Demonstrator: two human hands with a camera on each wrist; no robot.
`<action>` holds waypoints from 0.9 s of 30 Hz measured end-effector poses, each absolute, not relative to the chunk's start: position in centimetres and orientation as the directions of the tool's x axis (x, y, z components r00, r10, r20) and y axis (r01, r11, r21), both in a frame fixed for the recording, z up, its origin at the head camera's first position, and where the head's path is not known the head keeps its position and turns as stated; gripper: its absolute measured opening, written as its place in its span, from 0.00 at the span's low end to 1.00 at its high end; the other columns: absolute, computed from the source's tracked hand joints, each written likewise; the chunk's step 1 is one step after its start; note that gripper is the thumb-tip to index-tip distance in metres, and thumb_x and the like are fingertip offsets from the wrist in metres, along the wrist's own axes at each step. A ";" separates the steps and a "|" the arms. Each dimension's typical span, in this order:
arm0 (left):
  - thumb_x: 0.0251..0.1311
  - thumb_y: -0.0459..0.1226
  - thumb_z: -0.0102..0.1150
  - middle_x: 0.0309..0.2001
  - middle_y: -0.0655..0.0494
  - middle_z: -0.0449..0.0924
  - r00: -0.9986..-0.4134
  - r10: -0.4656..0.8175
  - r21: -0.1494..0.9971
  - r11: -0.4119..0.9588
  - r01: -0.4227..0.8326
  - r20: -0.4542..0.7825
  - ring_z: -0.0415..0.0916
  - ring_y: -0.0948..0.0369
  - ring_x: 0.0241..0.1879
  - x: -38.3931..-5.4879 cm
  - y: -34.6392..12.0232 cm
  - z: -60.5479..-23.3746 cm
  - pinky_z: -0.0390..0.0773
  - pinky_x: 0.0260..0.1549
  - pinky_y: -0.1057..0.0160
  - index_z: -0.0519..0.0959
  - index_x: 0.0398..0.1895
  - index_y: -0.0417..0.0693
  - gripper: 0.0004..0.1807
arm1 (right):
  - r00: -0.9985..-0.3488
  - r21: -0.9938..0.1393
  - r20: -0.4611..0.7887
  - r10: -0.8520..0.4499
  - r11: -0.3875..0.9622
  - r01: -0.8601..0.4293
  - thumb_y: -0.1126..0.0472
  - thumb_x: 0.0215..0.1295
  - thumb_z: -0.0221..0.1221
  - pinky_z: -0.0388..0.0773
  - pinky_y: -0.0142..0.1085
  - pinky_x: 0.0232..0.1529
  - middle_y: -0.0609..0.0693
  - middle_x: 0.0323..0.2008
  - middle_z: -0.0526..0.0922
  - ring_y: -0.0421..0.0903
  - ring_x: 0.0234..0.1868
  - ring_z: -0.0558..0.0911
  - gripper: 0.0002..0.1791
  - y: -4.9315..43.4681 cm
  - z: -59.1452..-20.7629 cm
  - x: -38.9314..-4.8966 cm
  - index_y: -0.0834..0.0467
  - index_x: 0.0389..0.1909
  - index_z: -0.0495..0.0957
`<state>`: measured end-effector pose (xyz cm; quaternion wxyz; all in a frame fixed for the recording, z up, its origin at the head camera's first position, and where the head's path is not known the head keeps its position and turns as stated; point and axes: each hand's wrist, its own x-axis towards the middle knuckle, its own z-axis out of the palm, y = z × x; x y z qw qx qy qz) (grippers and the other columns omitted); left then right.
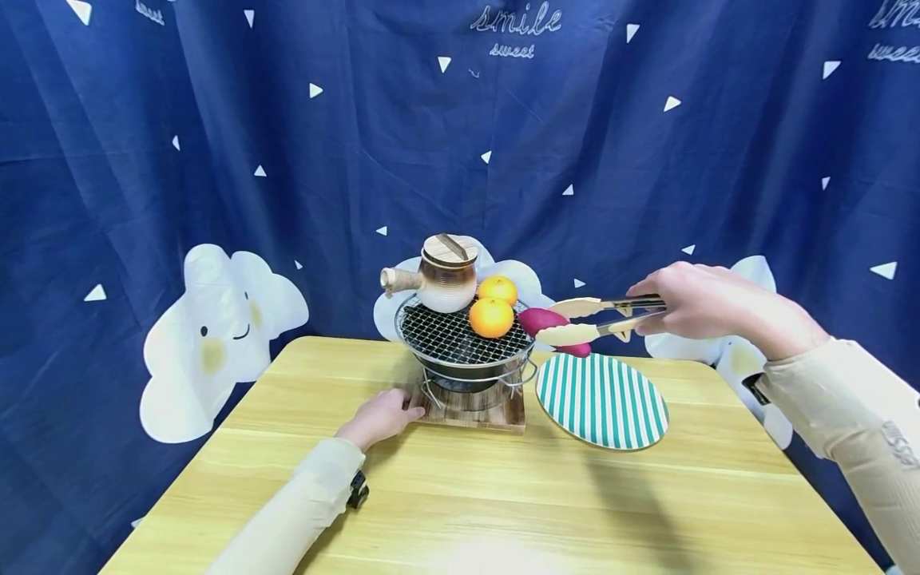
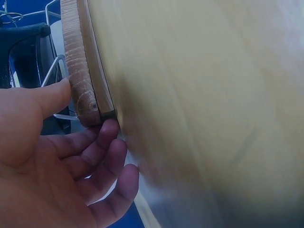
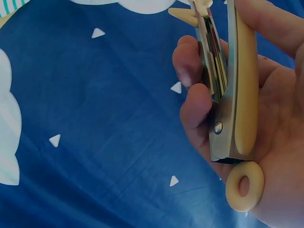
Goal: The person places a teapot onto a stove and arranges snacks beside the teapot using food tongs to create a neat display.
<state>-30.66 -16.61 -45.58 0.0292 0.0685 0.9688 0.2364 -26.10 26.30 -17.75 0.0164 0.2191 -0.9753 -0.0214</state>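
Observation:
In the head view my right hand (image 1: 707, 303) grips a pair of metal tongs with cream tips (image 1: 571, 334). Between those tips is a purple-red sweet potato (image 1: 541, 321), held at the right rim of a round grill (image 1: 446, 343); part of it is hidden behind a tip. The right wrist view shows the fingers wrapped about the tong handles (image 3: 244, 90). Low at the stove's left, my left hand (image 1: 382, 417) pinches the corner of its wooden base (image 1: 477, 417). Seen from the left wrist, the thumb lies against the base's edge (image 2: 80, 80), with curled fingers at its underside.
Two oranges (image 1: 492, 318) and a lidded side-handled teapot (image 1: 447, 283) stand on the grill mesh. A round green-and-white striped mat (image 1: 602, 401) lies on the wooden table (image 1: 460, 495), right of the stove. Behind hangs a blue curtain (image 1: 359, 144).

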 end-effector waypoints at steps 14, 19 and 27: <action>0.67 0.53 0.60 0.24 0.57 0.77 -0.987 0.162 0.462 0.877 0.132 -0.024 0.75 0.57 0.30 -30.6 -16.5 -45.0 0.78 0.37 0.50 0.76 0.27 0.52 0.18 | -0.886 0.057 0.014 -0.463 0.885 -0.461 0.52 0.61 0.70 0.70 0.38 0.27 0.47 0.37 0.85 0.44 0.31 0.77 0.27 23.4 -16.4 -26.1 0.58 0.59 0.80; 0.67 0.53 0.60 0.23 0.58 0.77 -0.986 0.164 0.455 0.880 0.134 -0.027 0.75 0.58 0.29 -30.6 -16.5 -45.0 0.78 0.38 0.50 0.76 0.28 0.52 0.17 | -0.883 0.034 0.020 -0.470 0.883 -0.469 0.54 0.60 0.70 0.73 0.38 0.28 0.48 0.38 0.86 0.45 0.32 0.78 0.26 22.2 -16.2 -26.3 0.58 0.59 0.81; 0.67 0.53 0.60 0.25 0.57 0.77 -0.988 0.154 0.453 0.883 0.122 -0.034 0.74 0.57 0.31 -30.5 -16.6 -45.0 0.78 0.38 0.50 0.76 0.27 0.52 0.18 | -0.868 0.049 0.026 -0.496 0.868 -0.494 0.54 0.61 0.70 0.74 0.39 0.31 0.49 0.44 0.87 0.46 0.36 0.78 0.26 19.9 -16.1 -26.6 0.57 0.59 0.81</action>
